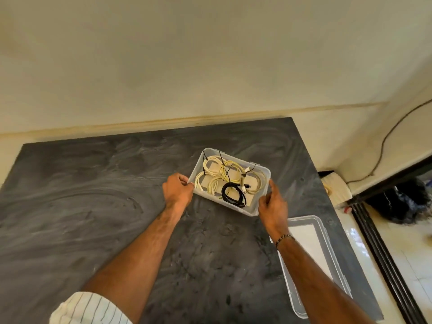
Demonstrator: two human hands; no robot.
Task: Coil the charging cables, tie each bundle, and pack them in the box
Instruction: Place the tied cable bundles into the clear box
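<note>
1. I see the box, a clear plastic tub, sitting on the dark table between my two hands.
2. My left hand has its fingers curled over the box's left rim, gripping that edge.
3. My right hand is at the box's right near corner. The forefinger points up along the right wall and the other fingers are loosely bent. I cannot tell whether they actually grip the plastic or only touch it.
4. Inside the box, between the fingers of both hands, lie several coiled white cables, each cinched with a black tie.
5. One coiled black cable lies in the box too, nearer my right fingers, against the near wall.
6. The lid lies flat on the table, behind my right wrist and apart from the box.
7. A bracelet sits on my right wrist, and a striped sleeve covers my left upper arm.
</note>
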